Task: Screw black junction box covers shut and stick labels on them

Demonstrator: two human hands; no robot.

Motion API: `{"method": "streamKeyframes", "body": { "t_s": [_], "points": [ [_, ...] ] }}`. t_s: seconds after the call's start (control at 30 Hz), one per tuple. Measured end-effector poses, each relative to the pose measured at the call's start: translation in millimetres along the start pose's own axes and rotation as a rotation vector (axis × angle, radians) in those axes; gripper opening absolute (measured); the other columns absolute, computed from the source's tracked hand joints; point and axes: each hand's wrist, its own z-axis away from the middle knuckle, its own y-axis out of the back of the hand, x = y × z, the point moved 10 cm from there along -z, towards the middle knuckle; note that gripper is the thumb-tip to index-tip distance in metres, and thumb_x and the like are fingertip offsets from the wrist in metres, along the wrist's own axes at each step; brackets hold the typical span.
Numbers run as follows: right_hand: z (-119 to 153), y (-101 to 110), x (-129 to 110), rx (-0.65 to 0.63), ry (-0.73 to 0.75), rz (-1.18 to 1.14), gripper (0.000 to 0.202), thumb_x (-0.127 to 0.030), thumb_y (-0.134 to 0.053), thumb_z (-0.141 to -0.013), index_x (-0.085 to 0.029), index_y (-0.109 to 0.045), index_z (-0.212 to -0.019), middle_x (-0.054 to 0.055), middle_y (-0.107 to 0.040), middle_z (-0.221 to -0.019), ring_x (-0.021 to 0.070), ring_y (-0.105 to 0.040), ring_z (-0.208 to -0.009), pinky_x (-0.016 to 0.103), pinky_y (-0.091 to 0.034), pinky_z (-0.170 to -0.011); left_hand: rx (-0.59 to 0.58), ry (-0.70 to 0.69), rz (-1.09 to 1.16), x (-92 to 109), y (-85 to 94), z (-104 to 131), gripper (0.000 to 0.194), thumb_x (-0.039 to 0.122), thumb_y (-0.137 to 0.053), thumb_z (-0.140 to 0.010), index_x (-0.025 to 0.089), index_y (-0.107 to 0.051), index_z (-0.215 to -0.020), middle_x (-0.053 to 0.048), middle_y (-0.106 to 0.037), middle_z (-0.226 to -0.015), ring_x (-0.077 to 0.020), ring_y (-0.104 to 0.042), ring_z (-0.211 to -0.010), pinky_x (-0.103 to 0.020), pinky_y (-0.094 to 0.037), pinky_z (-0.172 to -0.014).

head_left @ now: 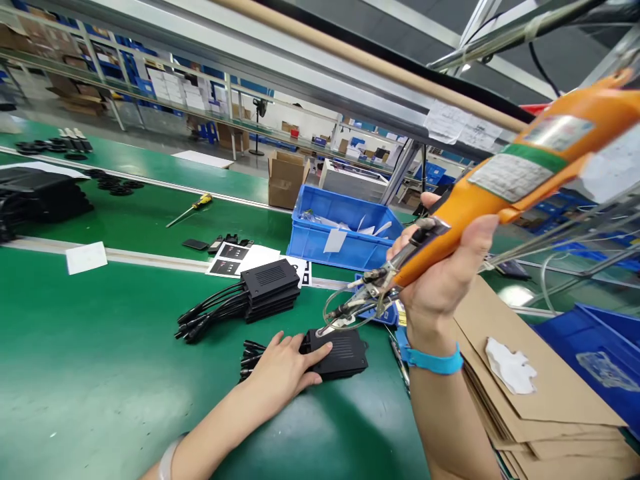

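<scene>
Orange tool (500, 180), clamped in the grip of the right hand (440, 283), slants down to the cable-end corner of a black box (343, 357) on the green counter (125, 373). The left hand (281, 368) has its grip unclosed, fingers apart, lying on the box beside its cables (250, 358). Likely step: fastening that corner. Next calls for a steady box and a well-seated tip.

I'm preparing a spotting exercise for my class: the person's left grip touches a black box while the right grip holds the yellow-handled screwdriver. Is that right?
Not quite: the head view shows the right grip holding an orange handheld tool; the yellow-handled screwdriver lies on the green surface. The left grip does touch a black box.
</scene>
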Motion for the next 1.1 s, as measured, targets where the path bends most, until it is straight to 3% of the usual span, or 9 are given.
{"method": "streamKeyframes", "body": {
  "t_s": [0.2, 0.47, 0.53, 0.63, 0.73, 1.1],
  "points": [
    [19, -27, 37, -0.057, -0.111, -0.161, 0.051, -0.067, -0.043, -0.092, -0.025, -0.066, -0.109, 0.0, -0.051, -0.063, 0.0137, -0.049, -0.044, 0.028, -0.041, -0.039, -0.002, -0.013, -0.054, 1, -2.1, -3, 0.059, 0.038, -0.07, -0.089, 0.038, -0.049, -0.144, -0.015, -0.07, -0.112, -0.0338, -0.065, -0.11, -0.057, -0.046, -0.1],
    [39, -42, 67, -0.099, -0.154, -0.123, 0.048, -0.064, -0.043, -0.092, -0.023, -0.063, -0.107, -0.002, -0.055, -0.062, 0.0108, -0.052, -0.042, 0.025, -0.047, -0.04, -0.002, -0.013, -0.091, 0, -3.3, -5, 0.061, 0.044, -0.071, -0.087, 0.04, -0.048, -0.144, -0.015, -0.069, -0.12, -0.0351, -0.064, -0.114, -0.056, -0.047, -0.1],
    [40, -43, 67, -0.081, -0.141, -0.087, 0.041, -0.061, -0.05, -0.09, -0.023, -0.062, -0.1, -0.004, -0.052, -0.06, 0.0102, -0.05, -0.041, 0.025, -0.047, -0.04, -0.016, -0.004, -0.074, 0, -3.5, -5, 0.061, 0.043, -0.071, -0.087, 0.039, -0.048, -0.144, -0.016, -0.068, -0.123, -0.0363, -0.062, -0.117, -0.057, -0.047, -0.1],
    [40, -43, 60, -0.041, -0.076, -0.01, 0.024, -0.043, -0.068, -0.081, -0.022, -0.059, -0.089, -0.005, -0.052, -0.06, 0.0096, -0.05, -0.044, 0.024, -0.047, -0.044, -0.035, 0.009, -0.048, -1, -4.6, -5, 0.062, 0.043, -0.072, -0.087, 0.04, -0.048, -0.144, -0.016, -0.066, -0.127, -0.0367, -0.061, -0.12, -0.057, -0.045, -0.102],
    [41, -45, 55, -0.028, -0.044, 0.023, 0.018, -0.03, -0.07, -0.075, -0.022, -0.059, -0.086, -0.004, -0.055, -0.063, 0.0098, -0.051, -0.048, 0.024, -0.047, -0.045, -0.049, 0.018, -0.041, -2, -5.6, -6, 0.061, 0.043, -0.072, -0.087, 0.04, -0.048, -0.143, -0.017, -0.064, -0.129, -0.0362, -0.06, -0.121, -0.057, -0.044, -0.103],
    [51, -37, 54, -0.004, -0.001, 0.019, 0.015, -0.029, -0.069, -0.078, -0.021, -0.06, -0.087, -0.003, -0.056, -0.064, 0.0106, -0.052, -0.05, 0.024, -0.047, -0.046, 0.022, -0.019, -0.002, -2, -4.7, -5, 0.059, 0.042, -0.072, -0.086, 0.039, -0.052, -0.141, -0.016, -0.067, -0.119, -0.036, -0.063, -0.113, -0.057, -0.047, -0.098]
  ]
}}
